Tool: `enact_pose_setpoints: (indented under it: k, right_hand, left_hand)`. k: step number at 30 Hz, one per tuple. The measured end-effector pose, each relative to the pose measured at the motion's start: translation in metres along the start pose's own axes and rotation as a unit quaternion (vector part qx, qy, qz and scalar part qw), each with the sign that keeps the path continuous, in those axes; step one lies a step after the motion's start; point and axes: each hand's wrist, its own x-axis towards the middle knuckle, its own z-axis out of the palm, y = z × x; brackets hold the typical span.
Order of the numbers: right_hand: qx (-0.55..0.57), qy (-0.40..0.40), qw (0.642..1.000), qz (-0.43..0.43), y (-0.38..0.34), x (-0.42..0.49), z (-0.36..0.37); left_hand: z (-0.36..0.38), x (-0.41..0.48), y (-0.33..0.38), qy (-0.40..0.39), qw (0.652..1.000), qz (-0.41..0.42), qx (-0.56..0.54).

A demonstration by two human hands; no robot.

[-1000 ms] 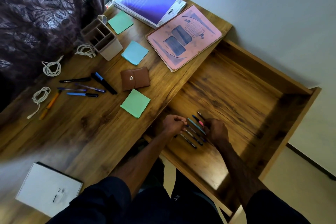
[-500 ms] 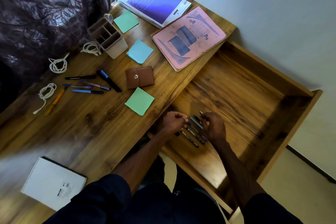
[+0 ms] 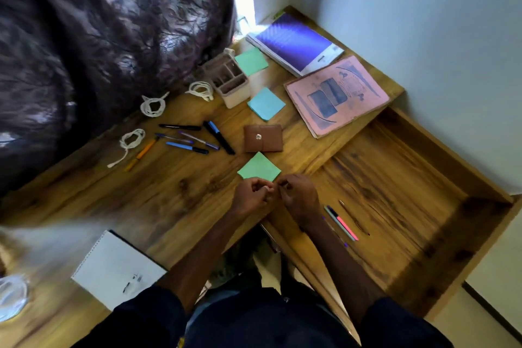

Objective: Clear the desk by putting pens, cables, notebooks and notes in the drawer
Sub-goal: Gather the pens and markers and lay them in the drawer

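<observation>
Fingers of your left hand (image 3: 250,197) and your right hand (image 3: 300,195) are curled and meet tip to tip over the front edge of the desk (image 3: 183,192), just before the near green note (image 3: 259,167); whether they pinch something small, I cannot tell. At your right, the open drawer (image 3: 423,178) holds a few pens (image 3: 342,224) near its front left corner, beside your right forearm. On the desk lie the loose pens (image 3: 195,138) and three white cables (image 3: 154,104) toward the back left edge, the blue note (image 3: 266,103) and the pink notebook (image 3: 337,94) toward the back right corner, and the white notebook (image 3: 118,271) at the front edge.
</observation>
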Motion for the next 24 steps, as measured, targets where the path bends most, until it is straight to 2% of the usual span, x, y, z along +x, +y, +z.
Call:
enact_pose_setpoints:
  k: [3,7,15,18,20,22,24]
  right_hand:
    - [0.019,0.002,1.000,-0.022,-0.034,0.024,0.023]
    - [0.013,-0.037,0.998,-0.058,-0.079,0.061,0.057]
    - [-0.094,-0.124,0.986,-0.056,-0.134,0.141,0.132]
    - [-0.141,-0.138,0.980,-0.033,-0.142,0.170,0.152]
    - [-0.190,-0.158,0.969,-0.030,-0.141,0.183,0.164]
    - [-0.220,-0.181,0.958,-0.033,-0.137,0.191,0.173]
    - [-0.227,-0.194,0.954,-0.038,-0.136,0.192,0.175]
  left_hand:
    - [-0.041,0.005,-0.008,0.037,0.999,0.003,-0.008]
    - [-0.096,0.018,-0.024,0.105,0.994,-0.011,-0.024]
    - [-0.183,0.039,-0.068,0.196,0.975,-0.092,-0.055]
    - [-0.198,0.045,-0.079,0.202,0.969,-0.118,-0.079]
    - [-0.206,0.052,-0.082,0.228,0.970,-0.086,-0.015]
    - [-0.214,0.059,-0.076,0.247,0.961,-0.025,0.119]
    - [-0.217,0.066,-0.063,0.232,0.949,0.008,0.212]
